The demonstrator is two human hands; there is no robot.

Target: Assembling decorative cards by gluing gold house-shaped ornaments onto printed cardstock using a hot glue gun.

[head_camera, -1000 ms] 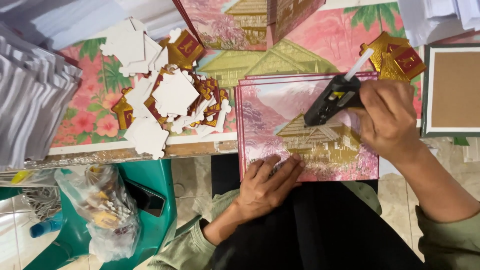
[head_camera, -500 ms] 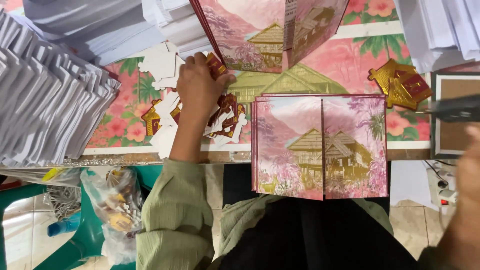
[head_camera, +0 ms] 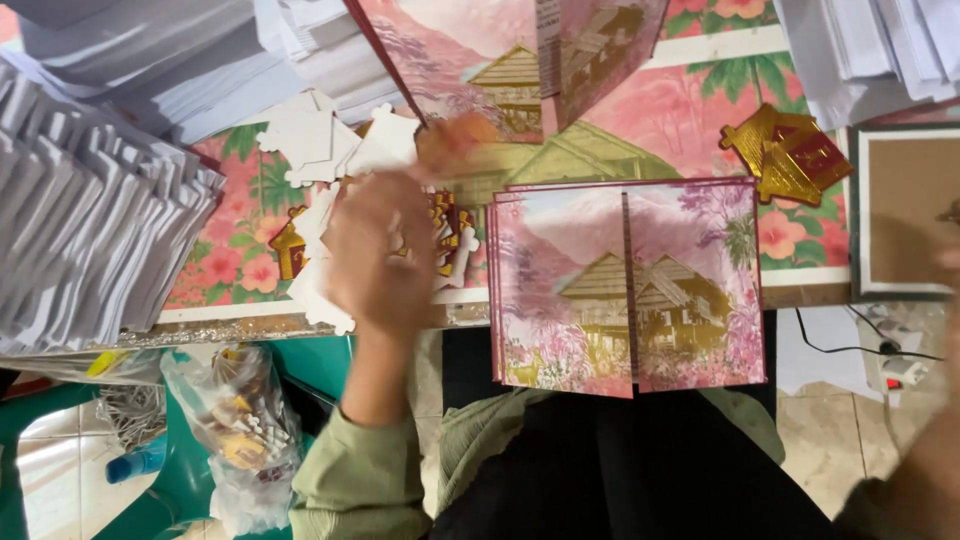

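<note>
**A hand over the cut-outs, a pink card waiting at the desk's edge**

At the left edge of the desk [head_camera: 250,325] leans a thick fan of grey-white paper sheets [head_camera: 90,240]. Below that edge a clear plastic bag [head_camera: 235,430] of scraps hangs by a green chair [head_camera: 180,480]. Next comes the pile of cut-outs [head_camera: 330,150], white card shapes mixed with red-and-gold house pieces, lying on the flowered pink desk cover. The left hand [head_camera: 385,255] is over this pile, fingers curled downward among the pieces; it is blurred, so I cannot tell whether it has hold of one. Just right of it, the folded card [head_camera: 628,285] overhangs the desk's near edge above the person's lap: pink, with a gold house, a mountain, purple trees and a centre fold. Farther right sits a gold house piece [head_camera: 790,150]. At the far right, only a blurred sliver of the right hand [head_camera: 945,265] shows; its grip cannot be told.
</note>
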